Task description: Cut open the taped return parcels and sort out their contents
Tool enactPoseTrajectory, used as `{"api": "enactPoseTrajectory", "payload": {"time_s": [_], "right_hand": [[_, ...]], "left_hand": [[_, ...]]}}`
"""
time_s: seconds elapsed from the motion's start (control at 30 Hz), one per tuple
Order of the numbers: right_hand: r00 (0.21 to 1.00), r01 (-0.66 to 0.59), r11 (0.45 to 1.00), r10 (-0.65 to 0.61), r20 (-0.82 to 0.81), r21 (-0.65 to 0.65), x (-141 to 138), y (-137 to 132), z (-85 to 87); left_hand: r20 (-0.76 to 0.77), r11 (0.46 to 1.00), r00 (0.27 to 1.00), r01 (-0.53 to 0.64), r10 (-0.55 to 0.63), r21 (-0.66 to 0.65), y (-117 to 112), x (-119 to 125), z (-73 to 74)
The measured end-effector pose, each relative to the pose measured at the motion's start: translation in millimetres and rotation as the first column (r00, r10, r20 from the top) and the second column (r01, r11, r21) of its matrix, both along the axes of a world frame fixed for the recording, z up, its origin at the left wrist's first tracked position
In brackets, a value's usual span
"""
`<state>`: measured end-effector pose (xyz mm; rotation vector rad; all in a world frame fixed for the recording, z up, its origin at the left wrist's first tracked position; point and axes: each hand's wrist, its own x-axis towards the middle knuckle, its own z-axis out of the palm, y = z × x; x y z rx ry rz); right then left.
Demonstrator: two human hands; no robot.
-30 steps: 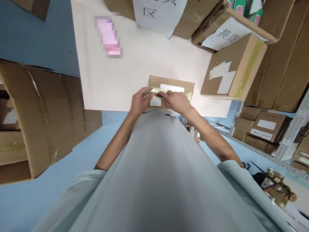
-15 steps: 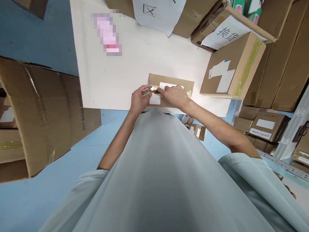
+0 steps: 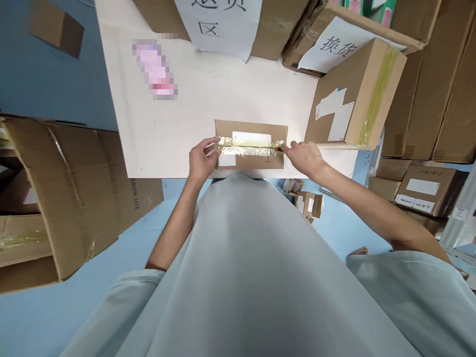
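A small cardboard box (image 3: 255,162) lies flat near the front edge of the white table, with white labels on its top. Clear yellowish tape (image 3: 241,150) runs lengthwise across it, and a dark slit-like line follows the tape. My left hand (image 3: 201,161) grips the box's left end between thumb and fingers. At the right end of the tape, my right hand (image 3: 305,157) is closed round a small red and black box cutter (image 3: 279,148). Most of the cutter is hidden by the fingers, and its blade cannot be made out.
A larger taped carton (image 3: 334,99) stands right of the box. Behind are cartons with handwritten paper signs (image 3: 223,29). A blurred pink item (image 3: 154,69) lies at the table's back left. A big open carton (image 3: 74,198) stands on the left; shelved boxes (image 3: 420,188) are at right.
My right hand has drawn the box cutter rightward along the tape, from the box's left end to its right end. My left hand stays at the left end. The view has shifted slightly.
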<state>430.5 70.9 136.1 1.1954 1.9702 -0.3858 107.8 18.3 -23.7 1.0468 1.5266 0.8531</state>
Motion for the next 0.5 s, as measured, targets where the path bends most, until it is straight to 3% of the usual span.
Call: {"api": "enactPoseTrajectory", "payload": {"time_s": [0.2,0.5], "right_hand": [[1.0,0.012,1.0,-0.012,0.006,0.006,51,-11,-3.7],[0.998,0.016,0.999,-0.019,-0.058,-0.042,65,-8,-18.5]], "left_hand": [[0.0,1.0,1.0,-0.003,0.003,-0.012,0,9,4.7],[-0.052,0.997,0.997,-0.063,0.061,-0.037,2,16,8.9]]}}
